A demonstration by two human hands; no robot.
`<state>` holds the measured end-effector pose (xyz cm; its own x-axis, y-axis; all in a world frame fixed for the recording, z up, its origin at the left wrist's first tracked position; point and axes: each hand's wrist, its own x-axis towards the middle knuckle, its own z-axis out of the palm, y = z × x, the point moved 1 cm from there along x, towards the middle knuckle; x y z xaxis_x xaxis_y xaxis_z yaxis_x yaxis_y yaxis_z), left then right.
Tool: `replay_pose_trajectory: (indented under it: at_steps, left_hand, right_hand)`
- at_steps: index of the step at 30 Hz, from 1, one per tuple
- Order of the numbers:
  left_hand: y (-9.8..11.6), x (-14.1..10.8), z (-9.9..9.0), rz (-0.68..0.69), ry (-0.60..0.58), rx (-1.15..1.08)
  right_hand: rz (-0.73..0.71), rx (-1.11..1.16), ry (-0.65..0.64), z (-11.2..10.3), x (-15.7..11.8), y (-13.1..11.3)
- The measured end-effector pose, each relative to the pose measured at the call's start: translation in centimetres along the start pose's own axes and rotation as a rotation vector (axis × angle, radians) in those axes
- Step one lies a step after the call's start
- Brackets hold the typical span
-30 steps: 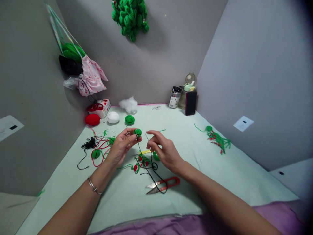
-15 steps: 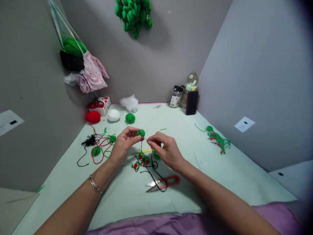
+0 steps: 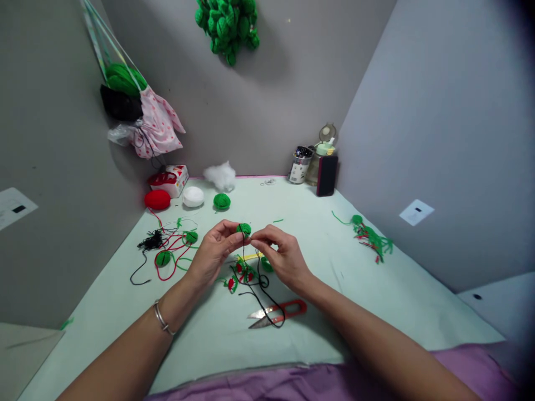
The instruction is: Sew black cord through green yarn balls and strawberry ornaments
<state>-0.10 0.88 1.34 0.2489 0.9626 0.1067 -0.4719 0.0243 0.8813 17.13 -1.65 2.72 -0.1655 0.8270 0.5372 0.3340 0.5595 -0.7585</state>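
Between the thumb and fingers of my left hand point(image 3: 218, 246) is a small green crocheted piece point(image 3: 244, 229), raised above the table. My right hand point(image 3: 281, 252) is closed in a pinch close to its right side, on a thin sewing needle point(image 3: 250, 239) that is mostly hidden by the fingertips. Black yarn point(image 3: 262, 303) hangs from the green piece and loops down across red-handled thread snips point(image 3: 288, 308). Beneath my hands lie small red, white and green crocheted pieces point(image 3: 232, 284) and a yellow strip point(image 3: 252, 257).
Balls of red point(image 3: 157, 199), white point(image 3: 193, 196) and green yarn point(image 3: 222, 201) stand at the back left, near white stuffing point(image 3: 220, 176). Tangled black yarn point(image 3: 151, 240) lies at left. A phone point(image 3: 327, 175) leans at the back right; green-red crocheted pieces point(image 3: 373, 238) lie at right.
My left hand and the green piece have shifted slightly right and down, closer to my right fingertips. Less of the needle shows between the hands.
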Motion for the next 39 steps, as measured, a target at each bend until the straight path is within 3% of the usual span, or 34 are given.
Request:
replay_pose_trajectory:
  at_steps: [10, 17, 19, 23, 28, 31, 33, 37, 39]
  left_hand:
    - [-0.4, -0.3, 0.4, 0.095, 0.02, 0.137]
    - [-0.4, -0.2, 0.0, 0.217, 0.087, 0.383]
    - [-0.4, -0.2, -0.2, 0.23, 0.076, 0.462]
    - [-0.8, -0.2, -0.3, 0.208, 0.046, 0.509]
    - [-1.0, -0.4, 0.0, 0.239, 0.031, 0.575]
    - [-0.8, -0.5, 0.3, 0.274, -0.002, 0.593]
    - [-0.7, -0.5, 0.3, 0.264, -0.04, 0.597]
    - [-0.7, -0.3, -0.1, 0.243, -0.064, 0.628]
    - [-0.8, -0.1, -0.5, 0.244, -0.064, 0.663]
  right_hand:
    - [0.055, 0.126, 0.081, 0.3, -0.1, -0.1]
    - [0.428, 0.427, -0.063, 0.6, 0.5, 0.9]
    - [0.474, 0.51, -0.086, 0.4, 0.6, 0.9]
    - [0.411, 0.453, -0.097, -0.1, 0.7, 0.7]
    - [0.138, -0.005, -0.064, 0.0, 0.6, 0.7]
    - [0.046, -0.106, -0.064, -0.7, 0.8, 0.3]
    - [0.047, -0.03, -0.017, -2.2, 1.3, -0.2]
    - [0.134, 0.312, 0.26, -5.9, 2.6, -1.1]
    - [0.29, 0.476, 0.175, -6.5, 3.1, -1.0]
